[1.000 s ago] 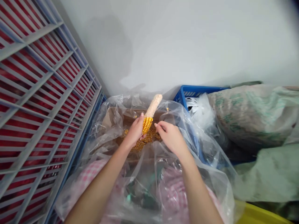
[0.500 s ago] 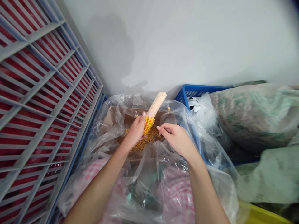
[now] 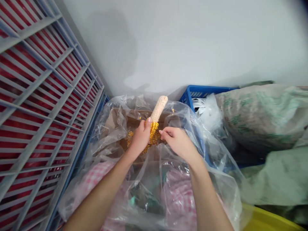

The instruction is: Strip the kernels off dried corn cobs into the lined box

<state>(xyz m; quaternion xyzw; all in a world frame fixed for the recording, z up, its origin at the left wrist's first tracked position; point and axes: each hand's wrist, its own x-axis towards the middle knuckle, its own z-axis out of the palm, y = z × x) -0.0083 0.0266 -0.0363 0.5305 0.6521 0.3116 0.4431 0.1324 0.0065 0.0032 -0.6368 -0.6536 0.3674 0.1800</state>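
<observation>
My left hand (image 3: 141, 134) is wrapped round the lower part of a corn cob (image 3: 159, 109), which tilts up to the right. The cob's upper part is bare and pale; yellow kernels still cover the part by my fingers. Just right of the cob is my right hand (image 3: 176, 141), thumb and index finger pinched together and apart from the cob. Whether a kernel sits in that pinch I cannot make out. Below both hands, loose kernels (image 3: 131, 136) lie in a cardboard box (image 3: 113, 120) lined with a clear plastic sheet (image 3: 103, 141).
A plastic crate wall (image 3: 48, 106) with red behind it rises at the left. On the right, a blue basket (image 3: 192, 93) holds a white plastic bag (image 3: 209, 110) beside a stuffed woven sack (image 3: 260, 115). A yellow container (image 3: 267, 221) is low right. Behind stands a pale wall (image 3: 192, 41).
The cob has tipped slightly more upright and shifted a little left at its top. My right hand has moved slightly left, closer to the cob.
</observation>
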